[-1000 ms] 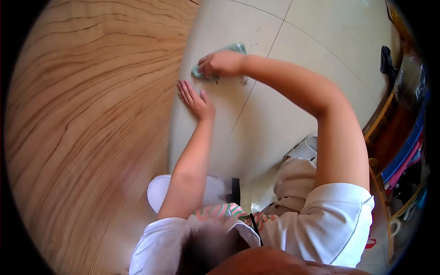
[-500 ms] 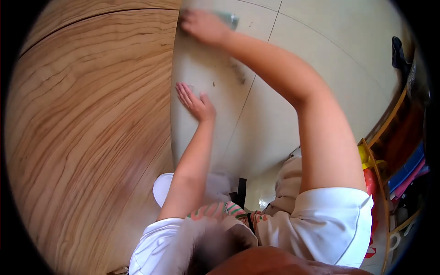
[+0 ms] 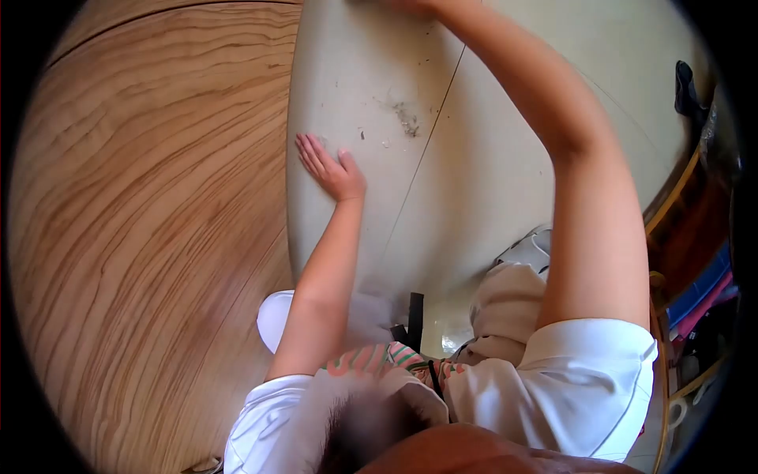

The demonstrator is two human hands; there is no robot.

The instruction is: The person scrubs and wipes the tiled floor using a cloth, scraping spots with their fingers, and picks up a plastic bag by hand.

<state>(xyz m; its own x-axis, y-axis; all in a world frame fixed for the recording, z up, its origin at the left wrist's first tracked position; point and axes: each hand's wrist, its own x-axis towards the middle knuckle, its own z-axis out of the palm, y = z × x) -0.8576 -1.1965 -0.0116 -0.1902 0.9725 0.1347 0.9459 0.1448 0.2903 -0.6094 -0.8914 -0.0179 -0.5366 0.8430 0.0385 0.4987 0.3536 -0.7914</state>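
Note:
My left hand (image 3: 335, 171) lies flat on the pale tiled floor (image 3: 426, 205), fingers stretched toward the wood-grain panel (image 3: 158, 197). Nothing is in it. At the top edge of the view, my right hand (image 3: 407, 5) is mostly cut off and blurred, so its fingers and anything in them are hidden. Between the two hands a grey clump of dust and debris (image 3: 407, 122) sits on the tiles, with small dark specks scattered round it.
The wood-grain panel borders the tiles along the left. On the right stands a shelf (image 3: 671, 213) with blue and pink things in it. A dark object (image 3: 687, 88) lies at the upper right. Below are my bent knee in beige trousers (image 3: 509, 300) and a white shoe (image 3: 276, 320).
My right hand has moved up to the top edge, and the pale green thing beside it has gone out of view. The debris clump shows more clearly. My left hand stays on the floor.

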